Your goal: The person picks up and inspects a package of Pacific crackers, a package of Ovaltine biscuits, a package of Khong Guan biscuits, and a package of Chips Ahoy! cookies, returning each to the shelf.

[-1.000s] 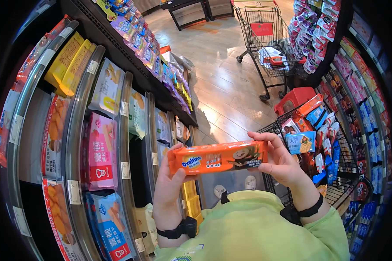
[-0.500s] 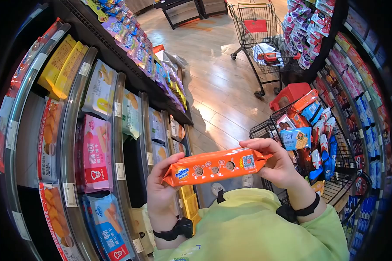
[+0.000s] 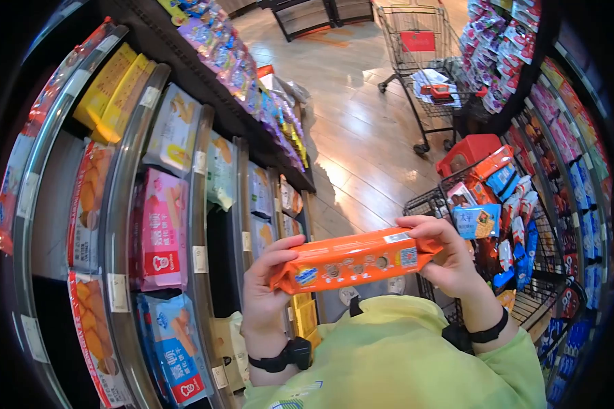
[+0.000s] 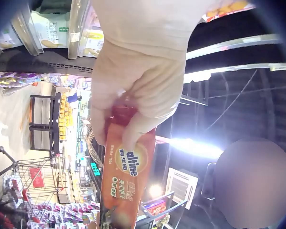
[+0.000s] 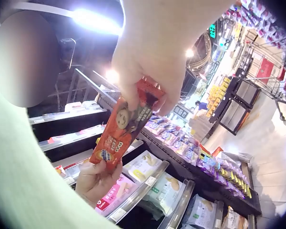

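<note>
An orange Ovaltine biscuit pack [image 3: 355, 261] is held level in front of the chest, one end in each hand. My left hand [image 3: 269, 276] grips its left end, thumb on the near side. At the other end my right hand [image 3: 450, 258] pinches the crimped wrapper between thumb and fingers. The head view shows a side with small round biscuit pictures and a square code. In the left wrist view the pack's front [image 4: 126, 171] bears the oval logo, and the right wrist view shows that printed front [image 5: 119, 129] too.
Shelves on the left hold a pink wafer pack [image 3: 164, 232], a blue wafer pack [image 3: 174, 347] and yellow packs [image 3: 116, 92]. A black wire cart [image 3: 532, 300] full of snacks stands at the right. Another cart [image 3: 416, 61] stands farther off on the wooden floor [image 3: 351, 136].
Both hands have rolled the pack, turning its logo front away from the head view and bringing the side with biscuit pictures and code into sight. Both hands keep their hold.
</note>
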The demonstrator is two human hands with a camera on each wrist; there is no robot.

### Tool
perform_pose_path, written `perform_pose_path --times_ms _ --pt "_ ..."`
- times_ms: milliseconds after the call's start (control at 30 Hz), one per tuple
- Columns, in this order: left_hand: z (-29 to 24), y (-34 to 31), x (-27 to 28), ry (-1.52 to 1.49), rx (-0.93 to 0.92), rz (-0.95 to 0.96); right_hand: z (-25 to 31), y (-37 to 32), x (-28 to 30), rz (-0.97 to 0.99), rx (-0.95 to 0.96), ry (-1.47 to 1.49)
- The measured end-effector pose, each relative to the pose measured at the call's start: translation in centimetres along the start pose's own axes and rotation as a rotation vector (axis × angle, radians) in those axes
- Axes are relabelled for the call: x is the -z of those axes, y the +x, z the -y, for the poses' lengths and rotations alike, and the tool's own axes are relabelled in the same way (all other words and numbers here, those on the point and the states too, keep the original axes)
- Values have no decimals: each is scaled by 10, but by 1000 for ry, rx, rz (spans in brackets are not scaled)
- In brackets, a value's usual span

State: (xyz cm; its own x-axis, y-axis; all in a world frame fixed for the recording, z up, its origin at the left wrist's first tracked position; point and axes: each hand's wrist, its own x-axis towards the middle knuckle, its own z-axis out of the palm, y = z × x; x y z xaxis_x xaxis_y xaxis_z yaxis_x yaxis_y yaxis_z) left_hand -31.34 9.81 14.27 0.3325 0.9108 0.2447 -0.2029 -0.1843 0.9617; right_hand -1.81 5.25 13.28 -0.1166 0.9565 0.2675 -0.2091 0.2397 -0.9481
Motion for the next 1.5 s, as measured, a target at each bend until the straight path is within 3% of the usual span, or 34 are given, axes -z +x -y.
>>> perform_pose_path --times_ms 167,233,367,467,733,1200,1500 --pt "-6 3 -4 100 -18 38 -11 -2 5 18 -49 25" --pt "-6 2 -1 132 -81 65 -12 -2 6 21 88 -261" --pt "0 0 -1 131 -178 57 -9 0 4 10 261 -403" --pt "8 -1 -2 -44 -232 31 -9 -1 4 -8 352 -480" --pt "17 -2 4 -108 -257 -41 -4 3 3 -2 556 -572" --pt "24 3 10 -172 -283 -43 3 10 -3 -12 606 -653" --pt "12 -22 39 61 -300 -105 -4 26 -29 57 617 -600"
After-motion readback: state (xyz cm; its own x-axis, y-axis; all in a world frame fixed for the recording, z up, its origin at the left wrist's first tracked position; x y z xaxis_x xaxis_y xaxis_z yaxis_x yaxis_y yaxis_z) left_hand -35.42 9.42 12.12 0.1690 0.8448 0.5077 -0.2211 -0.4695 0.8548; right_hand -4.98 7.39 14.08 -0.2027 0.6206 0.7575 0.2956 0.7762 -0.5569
